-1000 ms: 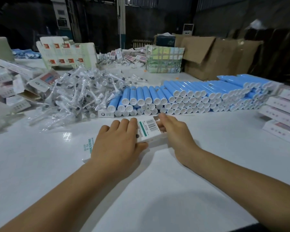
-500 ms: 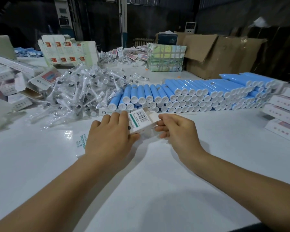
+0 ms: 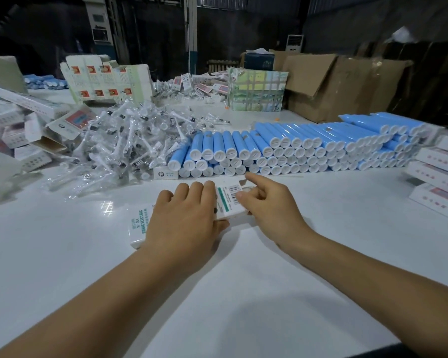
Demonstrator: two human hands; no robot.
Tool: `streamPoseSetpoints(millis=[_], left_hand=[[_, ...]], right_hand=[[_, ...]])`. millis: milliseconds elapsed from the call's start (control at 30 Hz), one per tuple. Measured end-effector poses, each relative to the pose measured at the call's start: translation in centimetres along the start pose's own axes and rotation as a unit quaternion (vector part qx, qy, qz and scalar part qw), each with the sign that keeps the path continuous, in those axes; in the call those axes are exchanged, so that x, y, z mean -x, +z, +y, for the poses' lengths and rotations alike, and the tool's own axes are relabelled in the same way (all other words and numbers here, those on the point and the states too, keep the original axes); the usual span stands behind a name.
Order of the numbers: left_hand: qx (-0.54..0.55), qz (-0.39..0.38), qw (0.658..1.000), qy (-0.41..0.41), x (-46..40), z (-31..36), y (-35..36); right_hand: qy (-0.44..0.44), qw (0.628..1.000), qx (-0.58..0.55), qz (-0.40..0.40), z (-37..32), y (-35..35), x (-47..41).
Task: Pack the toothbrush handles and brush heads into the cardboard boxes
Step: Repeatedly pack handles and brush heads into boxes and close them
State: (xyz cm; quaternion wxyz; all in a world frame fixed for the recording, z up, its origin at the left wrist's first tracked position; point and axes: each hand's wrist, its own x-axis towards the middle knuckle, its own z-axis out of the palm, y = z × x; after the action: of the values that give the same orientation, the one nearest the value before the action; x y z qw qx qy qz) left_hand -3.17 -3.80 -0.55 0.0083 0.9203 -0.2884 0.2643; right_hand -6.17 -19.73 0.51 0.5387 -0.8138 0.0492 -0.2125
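I am pressing my left hand (image 3: 189, 223) down over the long white cardboard box with green lettering (image 3: 140, 224), which is lying flat on the white table (image 3: 243, 293) near me, a little left of centre, with its far end pointing towards the stacked handles. My left fingers are lying curled over the top of the box and my thumb is catching its near edge, so that hand is gripping the box and pinning it. My right hand (image 3: 272, 202) is working the far end by the barcode label: the thumb and curled fingers are pinching the small end flap (image 3: 245, 186) while the forefinger is sticking out straight. I judge that I am closing or opening this end, and whether anything is inside I cannot tell. To do it well I am keeping the box flat and steady under the left palm, so that the right fingers are folding the flap squarely along its crease rather than crumpling it. The row of light blue cylindrical toothbrush handles with white caps (image 3: 295, 151) is stacked just beyond the box, and the heap of white brush heads in clear plastic wrappers (image 3: 119, 143) is lying far left of it, both within reach. Closed white boxes (image 3: 440, 174) are stacked at the right edge.
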Motion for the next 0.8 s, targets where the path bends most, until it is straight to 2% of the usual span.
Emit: streamPoseSetpoints(millis=[167, 333, 500, 533, 600, 667, 700, 767, 800], left_hand=[[-0.009, -0.008, 1.000, -0.005, 0.1, 0.3, -0.3], [-0.024, -0.013, 1.000, -0.006, 0.4, 0.9, -0.4], [-0.015, -0.007, 1.000, -0.018, 0.2, 0.9, -0.4], [-0.008, -0.003, 1.000, -0.022, 0.1, 0.9, -0.4], [0.007, 0.004, 0.999, -0.032, 0.0, 0.6, -0.4], [0.016, 0.009, 0.999, -0.048, -0.2, 0.4, -0.5], [0.016, 0.010, 0.998, -0.055, -0.3, 0.3, -0.6], [0.022, 0.007, 0.998, -0.060, -0.4, 0.5, -0.8], [0.025, 0.005, 0.998, -0.057, -0.4, 0.7, -0.8]], right_hand=[[0.035, 0.999, -0.018, 0.010, 0.1, 0.1, 0.2], [0.062, 0.994, -0.085, -0.008, 0.0, 0.6, 0.3], [0.038, 0.996, -0.069, -0.038, -0.5, 0.1, 0.5], [0.025, 0.998, -0.062, -0.019, -0.5, -0.2, 0.3], [0.022, 0.995, -0.056, 0.081, -0.6, -1.0, -0.5], [0.100, 0.972, -0.146, 0.155, -0.5, -1.6, -1.3], [0.171, 0.942, -0.251, 0.145, -0.5, -1.6, -1.5], [0.290, 0.843, -0.453, 0.030, -0.7, -1.1, -1.4], [0.305, 0.810, -0.500, -0.033, -0.8, -0.8, -1.1]])
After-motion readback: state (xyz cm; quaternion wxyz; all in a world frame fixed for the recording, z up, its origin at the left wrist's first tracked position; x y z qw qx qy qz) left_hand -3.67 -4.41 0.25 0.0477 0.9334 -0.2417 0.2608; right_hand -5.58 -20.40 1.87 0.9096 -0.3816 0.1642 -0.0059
